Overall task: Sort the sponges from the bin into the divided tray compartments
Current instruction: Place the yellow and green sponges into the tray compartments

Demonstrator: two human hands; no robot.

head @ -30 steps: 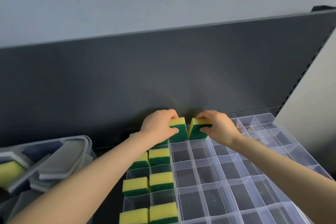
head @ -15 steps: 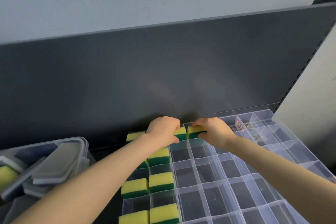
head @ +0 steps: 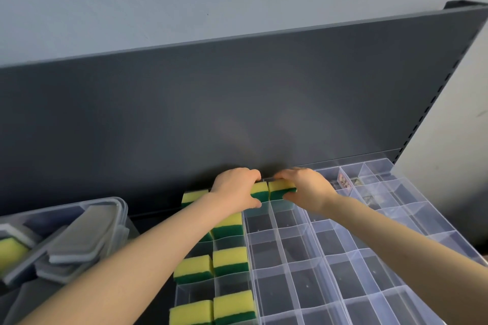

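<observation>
At the far edge of the divided tray (head: 311, 221), the left hand (head: 236, 187) pinches the left sponge (head: 260, 190) and the right hand (head: 309, 190) the right sponge (head: 280, 187), seating them in adjoining compartments, seemingly to start new columns.

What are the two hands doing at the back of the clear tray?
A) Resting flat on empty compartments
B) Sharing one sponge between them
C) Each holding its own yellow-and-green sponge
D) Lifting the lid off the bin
C: the left hand grips the left sponge and the right hand pinches the right sponge, side by side in the far row of the tray.
</observation>
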